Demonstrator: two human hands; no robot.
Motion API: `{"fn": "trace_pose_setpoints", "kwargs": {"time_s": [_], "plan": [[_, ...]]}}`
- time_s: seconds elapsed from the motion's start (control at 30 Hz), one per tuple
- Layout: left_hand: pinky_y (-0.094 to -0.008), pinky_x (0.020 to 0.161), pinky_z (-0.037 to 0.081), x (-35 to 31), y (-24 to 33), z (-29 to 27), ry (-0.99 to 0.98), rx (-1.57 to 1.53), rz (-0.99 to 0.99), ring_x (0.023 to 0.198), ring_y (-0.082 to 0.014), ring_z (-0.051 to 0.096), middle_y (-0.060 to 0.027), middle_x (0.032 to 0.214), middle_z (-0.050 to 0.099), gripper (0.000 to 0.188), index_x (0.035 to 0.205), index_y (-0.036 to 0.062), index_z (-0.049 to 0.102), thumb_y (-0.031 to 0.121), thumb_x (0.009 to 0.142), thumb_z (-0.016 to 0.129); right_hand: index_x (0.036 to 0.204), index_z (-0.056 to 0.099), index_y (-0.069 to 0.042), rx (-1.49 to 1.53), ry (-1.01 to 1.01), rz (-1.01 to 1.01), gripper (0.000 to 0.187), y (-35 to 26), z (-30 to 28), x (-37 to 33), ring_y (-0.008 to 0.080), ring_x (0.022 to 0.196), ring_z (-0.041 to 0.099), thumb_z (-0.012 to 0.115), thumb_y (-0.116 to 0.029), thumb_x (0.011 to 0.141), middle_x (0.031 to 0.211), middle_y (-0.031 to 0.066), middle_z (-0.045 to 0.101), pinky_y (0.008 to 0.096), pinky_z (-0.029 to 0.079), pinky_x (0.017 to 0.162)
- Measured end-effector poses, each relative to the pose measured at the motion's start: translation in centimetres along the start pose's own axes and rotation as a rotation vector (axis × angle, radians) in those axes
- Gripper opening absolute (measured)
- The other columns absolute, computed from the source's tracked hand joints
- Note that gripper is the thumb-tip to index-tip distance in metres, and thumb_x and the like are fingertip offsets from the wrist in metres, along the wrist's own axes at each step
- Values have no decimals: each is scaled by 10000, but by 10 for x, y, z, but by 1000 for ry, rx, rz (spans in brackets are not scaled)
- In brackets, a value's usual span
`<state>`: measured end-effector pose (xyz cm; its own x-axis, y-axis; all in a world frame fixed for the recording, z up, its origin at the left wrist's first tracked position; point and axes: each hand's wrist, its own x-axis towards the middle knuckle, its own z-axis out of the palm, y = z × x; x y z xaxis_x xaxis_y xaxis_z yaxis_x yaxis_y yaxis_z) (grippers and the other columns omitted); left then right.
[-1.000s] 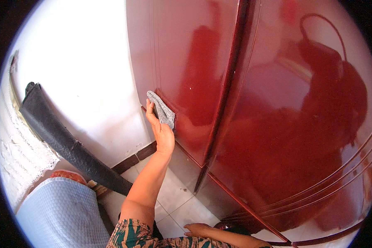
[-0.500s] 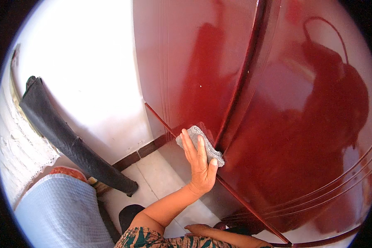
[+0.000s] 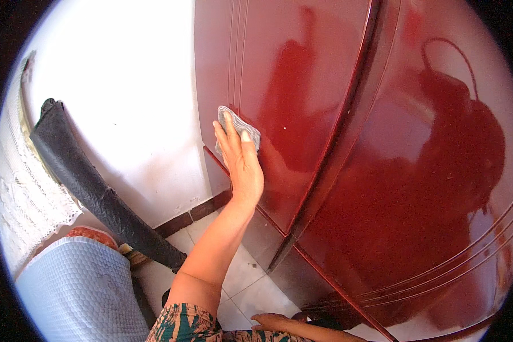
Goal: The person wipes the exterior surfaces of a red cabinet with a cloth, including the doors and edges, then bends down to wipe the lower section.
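Note:
A folded grey cloth (image 3: 253, 132) lies against the glossy dark red cabinet door (image 3: 279, 108), close to the door's left edge. My left hand (image 3: 242, 165) holds it there, its fingers laid over the cloth and the thumb on the right side. The left arm is stretched upward from a patterned sleeve (image 3: 182, 324). At the lower edge my right hand (image 3: 271, 322) is low in front of my body, pointing left. Its fingers are partly hidden by the patterned clothing, so I cannot make out their state.
Left of the cabinet is a white wall (image 3: 137, 74) with a dark baseboard (image 3: 174, 224). A long black wrapped roll (image 3: 100, 188) leans there, beside a light blue quilted cover (image 3: 82, 290) and white lace cloth (image 3: 28, 211). Pale tiles (image 3: 259, 293) cover the floor.
My left hand has moved up and left across the red door with the grey cloth, from near the lower door seam. The right hand stays low, and the view has shifted slightly.

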<state>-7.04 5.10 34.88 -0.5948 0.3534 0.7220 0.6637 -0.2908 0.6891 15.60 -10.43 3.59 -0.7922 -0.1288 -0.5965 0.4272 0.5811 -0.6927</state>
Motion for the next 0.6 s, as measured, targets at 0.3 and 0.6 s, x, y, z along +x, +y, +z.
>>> {"fn": "trace_pose_setpoints", "kwargs": {"time_s": [0.3, 0.6], "plan": [[-574, 1097, 80, -63, 58, -2, -180, 52, 438, 1404, -481, 49, -266, 1537, 83, 688, 1475, 49, 255, 470, 953, 407, 1293, 456, -26, 23, 90, -95, 574, 18, 17, 8, 396, 1067, 559, 500, -471, 932, 1158, 234, 577, 471, 450, 894], [-456, 1154, 28, 31, 42, -6, -83, 116, 281, 1441, -370, 16, -193, 1561, 47, 592, 1508, 88, 114, 363, 1006, 264, 1365, 411, -50, -11, -71, 19, 593, -9, -4, -4, 358, 1189, 506, 479, -466, 949, 1312, 199, 514, 435, 420, 972]]}}
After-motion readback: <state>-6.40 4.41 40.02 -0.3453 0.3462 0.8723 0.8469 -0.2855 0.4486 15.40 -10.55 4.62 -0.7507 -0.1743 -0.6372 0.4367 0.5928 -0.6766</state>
